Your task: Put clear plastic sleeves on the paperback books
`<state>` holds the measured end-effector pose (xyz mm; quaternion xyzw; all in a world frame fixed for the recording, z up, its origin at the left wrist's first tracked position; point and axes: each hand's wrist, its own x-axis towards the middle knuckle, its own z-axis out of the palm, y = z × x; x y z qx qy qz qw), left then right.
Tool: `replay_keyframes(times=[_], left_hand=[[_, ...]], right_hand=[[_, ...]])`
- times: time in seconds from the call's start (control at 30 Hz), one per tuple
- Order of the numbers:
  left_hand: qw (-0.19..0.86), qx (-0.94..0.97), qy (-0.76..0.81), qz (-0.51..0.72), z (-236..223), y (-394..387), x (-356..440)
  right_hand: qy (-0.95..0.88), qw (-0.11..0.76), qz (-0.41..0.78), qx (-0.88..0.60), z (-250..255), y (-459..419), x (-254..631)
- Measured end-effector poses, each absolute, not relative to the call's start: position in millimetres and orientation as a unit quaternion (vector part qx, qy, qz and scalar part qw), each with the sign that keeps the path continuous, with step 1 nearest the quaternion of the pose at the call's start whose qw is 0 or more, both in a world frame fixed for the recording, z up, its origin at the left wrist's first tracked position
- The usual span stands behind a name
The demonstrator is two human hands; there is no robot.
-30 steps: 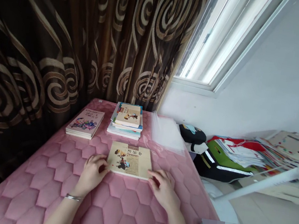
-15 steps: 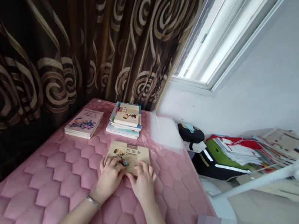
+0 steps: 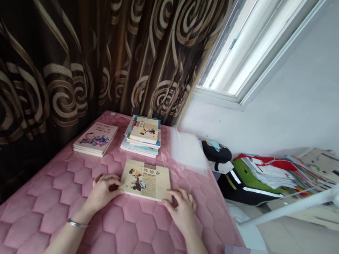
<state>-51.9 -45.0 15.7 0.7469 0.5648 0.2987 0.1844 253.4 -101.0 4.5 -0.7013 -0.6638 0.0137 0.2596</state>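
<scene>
A thin tan book [image 3: 146,179] with an illustrated cover lies flat on the pink quilted table top [image 3: 127,239]. My left hand [image 3: 101,191] rests at its near left corner, fingers curled against the edge. At the near right corner my right hand [image 3: 181,209] touches the book with fingers bent. Neither hand lifts it. A bracelet circles my left wrist.
Behind the book stands a stack of several books [image 3: 143,135], with a pink-covered book pile [image 3: 95,138] to its left. Clear plastic sleeves [image 3: 188,150] lie at the table's far right. A dark patterned curtain [image 3: 73,44] hangs behind. Bags and papers [image 3: 264,175] crowd the floor at right.
My hands were together on the book's cover half a second ago; they have slid apart to its near corners, as they were a second ago. The book stays flat.
</scene>
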Motion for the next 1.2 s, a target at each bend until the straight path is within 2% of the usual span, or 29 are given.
replay_keyframes(times=[0.27, 0.9, 1.2], left_hand=[[0.204, 0.752, 0.547, 0.305, 14.0, -40.4, -57.6], [0.215, 0.742, 0.555, 0.309, 10.7, -39.2, -58.4], [0.222, 0.743, 0.552, 0.307, 14.5, -40.5, -56.6]], right_hand=[[-0.698, 0.239, 0.069, -0.671, 5.8, -100.8, 265.9], [-0.703, 0.249, 0.087, -0.661, 2.2, -100.1, 270.0], [-0.678, 0.261, 0.11, -0.678, 16.4, -82.0, 266.9]])
